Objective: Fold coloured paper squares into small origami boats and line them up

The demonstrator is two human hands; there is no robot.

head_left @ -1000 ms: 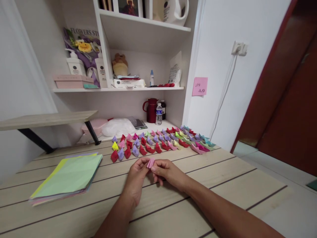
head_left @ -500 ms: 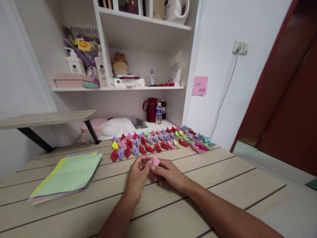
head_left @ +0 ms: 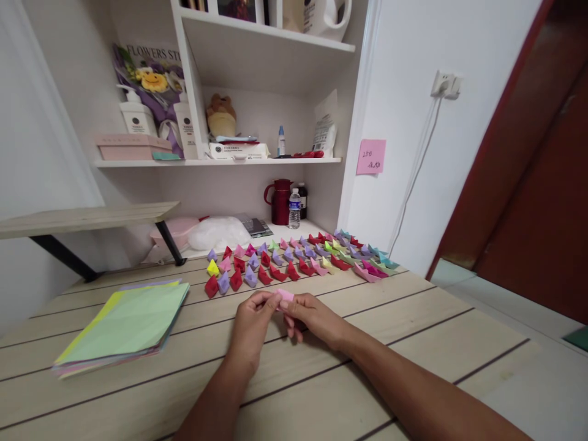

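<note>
A small piece of folded pink paper (head_left: 285,295) is pinched between both hands, just above the table. My left hand (head_left: 253,317) closes its thumb and fingers on the paper's left side. On the other side, my right hand (head_left: 313,317) grips it with the thumb on top, its lower fingers curled underneath. The fingers cover much of the paper, so its full shape is hidden. Beyond the hands stand rows of small folded paper boats, among them a red paper boat (head_left: 293,272) and a yellow paper boat (head_left: 212,267).
A stack of coloured paper sheets (head_left: 124,324) lies at the left on the slatted wooden table (head_left: 184,392). Behind it is a small raised shelf (head_left: 92,219) on black legs. At the back, a red jug (head_left: 280,203) and a water bottle (head_left: 294,209) stand in the white shelving.
The pink paper has gone from a raised, pointed shape to a flatter one between the fingers. Both hands stay in nearly the same place and keep their hold.
</note>
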